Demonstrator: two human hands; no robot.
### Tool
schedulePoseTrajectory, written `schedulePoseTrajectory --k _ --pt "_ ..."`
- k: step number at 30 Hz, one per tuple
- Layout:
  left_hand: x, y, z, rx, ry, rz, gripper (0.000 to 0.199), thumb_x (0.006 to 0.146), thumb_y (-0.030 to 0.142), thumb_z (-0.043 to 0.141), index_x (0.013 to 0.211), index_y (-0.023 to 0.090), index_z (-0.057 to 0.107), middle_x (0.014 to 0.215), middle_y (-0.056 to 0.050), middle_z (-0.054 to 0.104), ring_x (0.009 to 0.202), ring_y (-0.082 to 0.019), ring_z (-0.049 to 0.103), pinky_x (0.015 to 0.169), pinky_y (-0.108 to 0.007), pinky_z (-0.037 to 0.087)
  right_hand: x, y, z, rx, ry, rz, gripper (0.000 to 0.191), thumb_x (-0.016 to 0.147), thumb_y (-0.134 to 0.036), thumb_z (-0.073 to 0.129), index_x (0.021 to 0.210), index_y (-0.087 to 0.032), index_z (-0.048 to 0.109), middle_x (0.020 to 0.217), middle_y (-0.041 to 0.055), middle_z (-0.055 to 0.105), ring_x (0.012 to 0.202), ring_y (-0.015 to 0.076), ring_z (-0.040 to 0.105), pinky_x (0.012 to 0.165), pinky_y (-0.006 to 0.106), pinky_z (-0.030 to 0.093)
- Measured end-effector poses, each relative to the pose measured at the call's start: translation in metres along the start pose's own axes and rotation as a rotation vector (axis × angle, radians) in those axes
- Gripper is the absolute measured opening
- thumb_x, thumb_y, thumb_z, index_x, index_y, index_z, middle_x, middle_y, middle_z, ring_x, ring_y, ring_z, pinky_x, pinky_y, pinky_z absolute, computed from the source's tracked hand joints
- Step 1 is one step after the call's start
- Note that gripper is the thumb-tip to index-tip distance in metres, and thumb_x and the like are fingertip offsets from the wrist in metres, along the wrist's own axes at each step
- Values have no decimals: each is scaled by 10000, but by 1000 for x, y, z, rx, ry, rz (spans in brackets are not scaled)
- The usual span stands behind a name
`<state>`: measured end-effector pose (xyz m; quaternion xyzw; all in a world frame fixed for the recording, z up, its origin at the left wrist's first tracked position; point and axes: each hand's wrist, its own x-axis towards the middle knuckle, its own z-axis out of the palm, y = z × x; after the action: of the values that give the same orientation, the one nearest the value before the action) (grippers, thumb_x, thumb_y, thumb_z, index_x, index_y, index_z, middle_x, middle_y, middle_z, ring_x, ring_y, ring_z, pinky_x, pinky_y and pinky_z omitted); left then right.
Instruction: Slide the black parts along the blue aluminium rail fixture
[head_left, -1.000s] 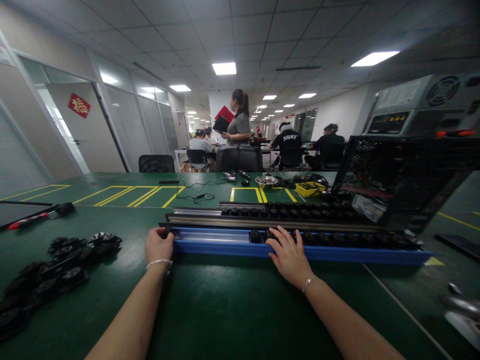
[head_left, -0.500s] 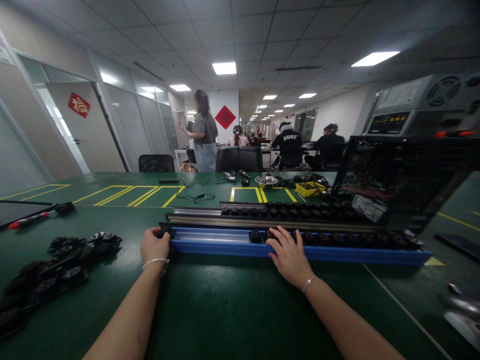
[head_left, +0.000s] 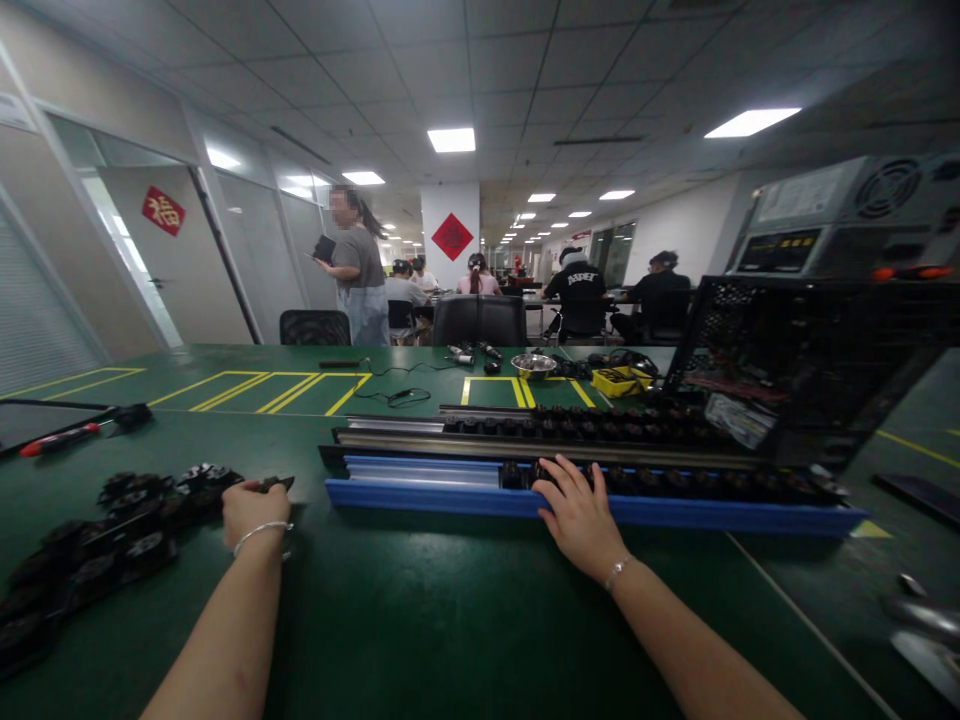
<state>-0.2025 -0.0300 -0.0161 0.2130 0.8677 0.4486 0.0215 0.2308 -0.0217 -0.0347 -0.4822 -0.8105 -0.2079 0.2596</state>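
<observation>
On the big green table [head_left: 450, 620], a long blue rail [head_left: 450, 501] lies from side to side, with a row of black parts [head_left: 675, 482] sitting in its right part. Behind the rail's right end stands a dark, open computer case [head_left: 802, 350]. Left of the rail is a messy pile of black parts [head_left: 112, 540]. The right hand [head_left: 579, 508] has its fingers spread wide, and they touch the black row, so the rail is right under and beside it. The left hand [head_left: 253, 515] is closed, pinching a small black part [head_left: 276, 484] that sticks out at its fingertips, toward the rail. Half a second ago, the left hand was at the rail's left end. Now it is off the rail, close to the pile, and the right hand is in the same spot as before.
</observation>
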Motion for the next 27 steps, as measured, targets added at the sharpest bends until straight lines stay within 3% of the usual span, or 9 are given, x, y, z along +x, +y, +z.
schedulePoseTrajectory --k 4,10,15,17,19,23,25,27 --pt "10 -9 2 54 -8 -87 294 592 239 587 881 190 566 1029 -174 629 990 -382 571 818 -565 424 0 0 -1 17 0 6 214 812 -217 478 997 -276 567 1309 36 477 1274 249 310 1040 584 110" --pt "31 -16 0 181 16 -113 339 537 147 593 865 210 534 1152 -110 585 1074 -375 523 854 -570 392 1 0 -2 27 -35 16 222 813 -221 475 1007 -287 559 1321 24 464 1283 241 294 1042 581 107" --pt "64 -31 -17 392 -3 -51 334 576 268 602 902 229 538 1126 -129 584 1103 -378 492 859 -555 394 0 1 1 37 -17 24 216 802 -232 508 1002 -291 565 1315 17 471 1284 238 293 1051 569 88" --pt "75 -38 -21 489 -20 -57 326 572 278 585 891 238 532 1088 -91 596 1073 -367 509 800 -540 434 0 2 3 34 -9 24 211 802 -244 515 999 -292 569 1312 19 475 1279 240 300 1050 569 90" --pt "79 -42 -23 521 -43 18 319 590 317 548 894 221 528 1098 -89 584 1056 -392 510 735 -537 460 -1 2 4 34 -6 18 213 802 -251 519 1005 -288 570 1313 25 474 1278 242 302 1049 569 89" --pt "61 -29 -20 477 101 187 472 652 393 487 1002 78 495 1226 -260 465 1121 -465 430 769 -577 439 -1 2 3 37 0 15 219 796 -257 530 1010 -285 570 1318 27 469 1280 239 298 1056 558 83" --pt "42 -10 -14 408 166 269 483 672 384 477 1041 73 490 1241 -250 465 1151 -447 410 820 -586 421 -1 2 2 37 -3 21 217 797 -258 528 1007 -289 570 1318 23 470 1280 237 298 1057 556 84" --pt "20 14 -5 344 124 457 419 693 335 472 1031 91 519 1218 -200 503 1171 -405 413 893 -565 395 0 2 1 32 -4 21 215 797 -256 527 1005 -290 572 1315 23 471 1280 237 299 1057 556 86"
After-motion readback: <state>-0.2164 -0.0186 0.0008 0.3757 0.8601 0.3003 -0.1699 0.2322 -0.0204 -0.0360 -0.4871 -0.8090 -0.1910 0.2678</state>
